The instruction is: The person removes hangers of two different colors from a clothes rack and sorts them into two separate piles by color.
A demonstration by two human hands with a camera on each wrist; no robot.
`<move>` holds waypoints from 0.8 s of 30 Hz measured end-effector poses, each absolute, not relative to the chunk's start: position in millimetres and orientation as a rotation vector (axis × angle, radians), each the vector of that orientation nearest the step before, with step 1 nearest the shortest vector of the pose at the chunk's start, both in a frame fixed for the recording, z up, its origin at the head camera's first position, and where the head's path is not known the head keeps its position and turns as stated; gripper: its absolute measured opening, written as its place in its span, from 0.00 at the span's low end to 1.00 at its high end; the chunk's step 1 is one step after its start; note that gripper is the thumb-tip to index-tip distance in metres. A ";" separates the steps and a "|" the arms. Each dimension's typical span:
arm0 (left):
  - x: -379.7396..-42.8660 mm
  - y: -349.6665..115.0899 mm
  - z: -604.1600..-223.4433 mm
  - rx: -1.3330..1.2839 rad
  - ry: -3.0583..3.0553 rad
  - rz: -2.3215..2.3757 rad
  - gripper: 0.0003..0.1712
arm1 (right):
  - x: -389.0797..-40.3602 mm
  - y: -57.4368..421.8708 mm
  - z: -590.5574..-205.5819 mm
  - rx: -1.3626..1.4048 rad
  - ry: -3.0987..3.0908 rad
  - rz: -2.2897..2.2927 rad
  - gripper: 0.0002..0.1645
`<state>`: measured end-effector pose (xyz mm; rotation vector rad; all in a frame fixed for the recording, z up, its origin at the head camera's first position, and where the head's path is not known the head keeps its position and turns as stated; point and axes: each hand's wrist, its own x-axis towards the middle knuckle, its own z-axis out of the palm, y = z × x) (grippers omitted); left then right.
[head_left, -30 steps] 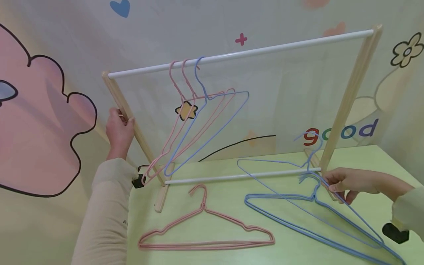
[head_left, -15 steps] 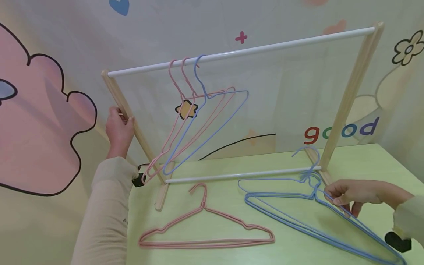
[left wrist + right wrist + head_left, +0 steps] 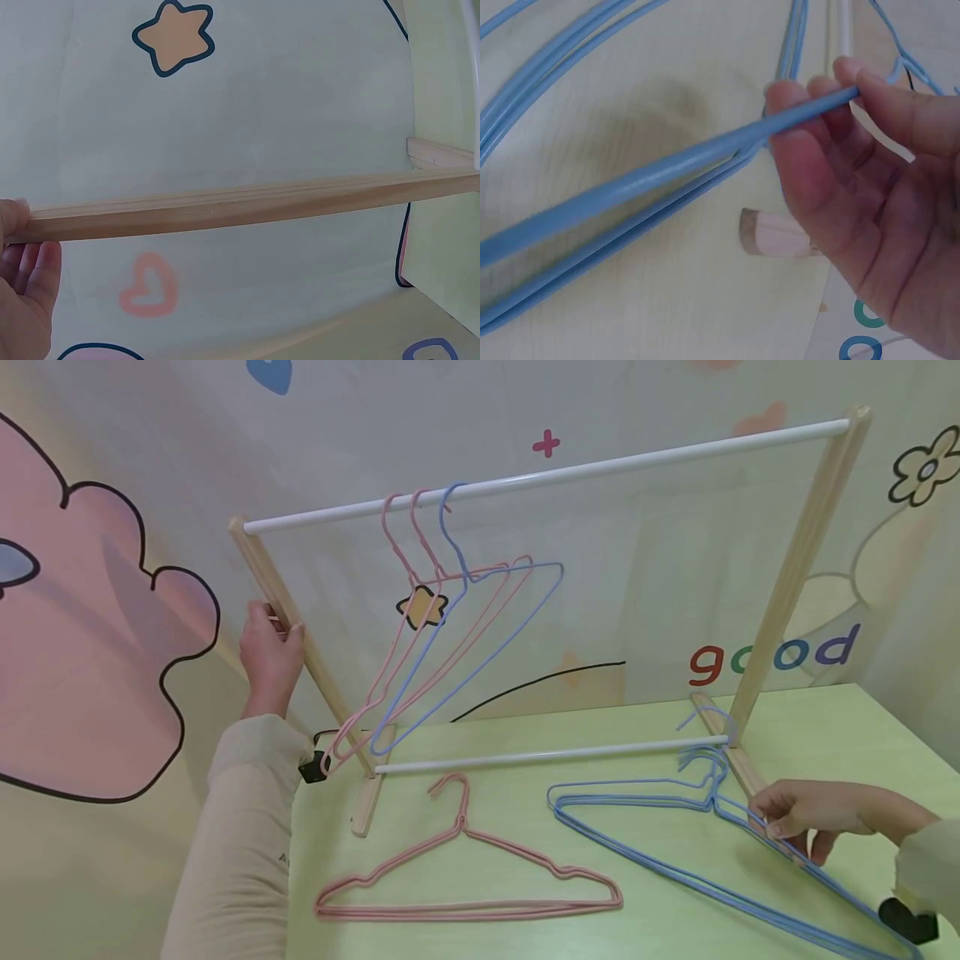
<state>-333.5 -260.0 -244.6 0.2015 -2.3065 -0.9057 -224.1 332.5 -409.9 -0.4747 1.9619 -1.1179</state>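
My left hand point(image 3: 270, 656) grips the left wooden post point(image 3: 324, 689) of a hanger rack; the left wrist view shows thumb and fingers on either side of this post point(image 3: 225, 210). At the right, my right hand point(image 3: 817, 814) pinches one arm of a blue wire hanger point(image 3: 667, 161) between thumb and fingers. That hanger lies close over several blue hangers point(image 3: 645, 860) on the table, nearly lined up with them, its hook tipped up near the rack's right foot. Two pink hangers point(image 3: 396, 553) and one blue hanger point(image 3: 454, 545) hang from the white top rail point(image 3: 600, 470).
Pink hangers point(image 3: 461, 827) lie stacked on the light green table point(image 3: 510, 843), in front of the lower white rail point(image 3: 525, 757). The rack's right post point(image 3: 795, 577) stands behind the blue stack. A patterned cloth point(image 3: 675, 552) hangs behind the rack.
My right hand has lowered the blue hanger toward the viewer, from above the stack down onto it. The left hand stays on the post.
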 end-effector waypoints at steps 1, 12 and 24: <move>-333.3 -259.8 -244.3 0.203 -2.310 -0.906 0.19 | -223.9 333.4 -412.4 -0.463 2.006 -1.098 0.13; -332.6 -260.7 -244.4 0.226 -2.349 -0.908 0.20 | -224.8 338.9 -441.1 -0.376 2.246 -1.024 0.04; -332.9 -260.7 -245.3 0.220 -2.341 -0.922 0.19 | -220.8 336.1 -454.6 -0.226 2.498 -0.830 0.05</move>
